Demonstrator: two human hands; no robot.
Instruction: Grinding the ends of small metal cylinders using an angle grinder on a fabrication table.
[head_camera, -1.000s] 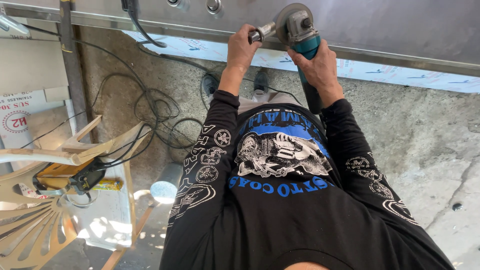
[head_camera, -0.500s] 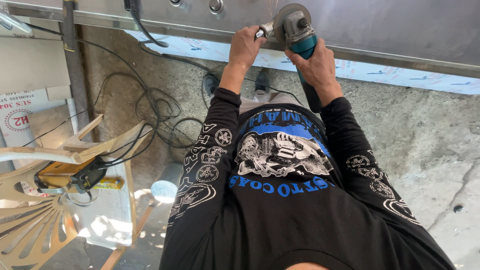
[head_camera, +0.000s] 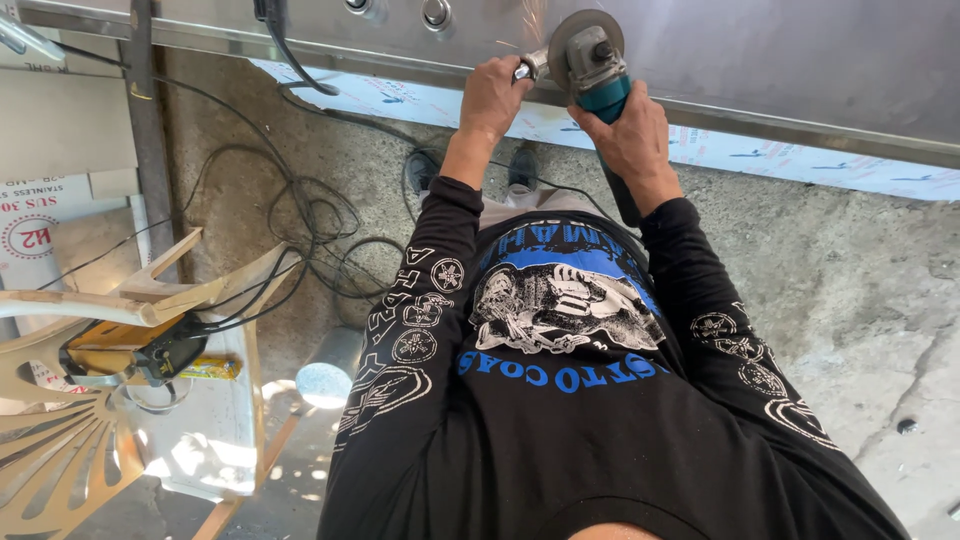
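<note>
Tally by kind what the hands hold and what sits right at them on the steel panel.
Angle grinder, left hand on its side handle, right hand on its teal body: 1
Round knobs on the steel panel: 2
Black cable hanging over the panel: 1
Total: 4

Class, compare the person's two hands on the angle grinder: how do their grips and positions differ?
The left hand closes on the thin metal side handle, while the right hand wraps the teal grinder body. The left hand sits higher, beside the disc; the right hand sits lower, behind it. Both are bare and hold the same angle grinder against the steel sheet.
</note>
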